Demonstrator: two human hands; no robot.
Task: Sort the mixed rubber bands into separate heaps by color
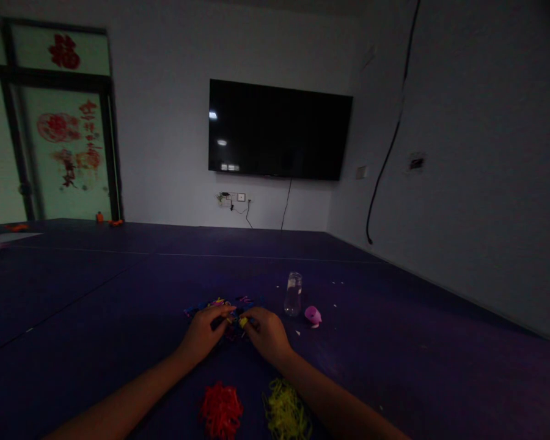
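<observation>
over mixed strands, left hand angled inward, grip unclear; right hand pinching yellow piece.

Three heaps of strands lie on the surface: one red heap and one yellow heap by the near edge, and one mixed-colour heap (single strands are too tangled to count). Two hands: one left hand, one right hand. One clear bottle. One purple cup-shaped piece. At least four white scraps. One television.
</observation>
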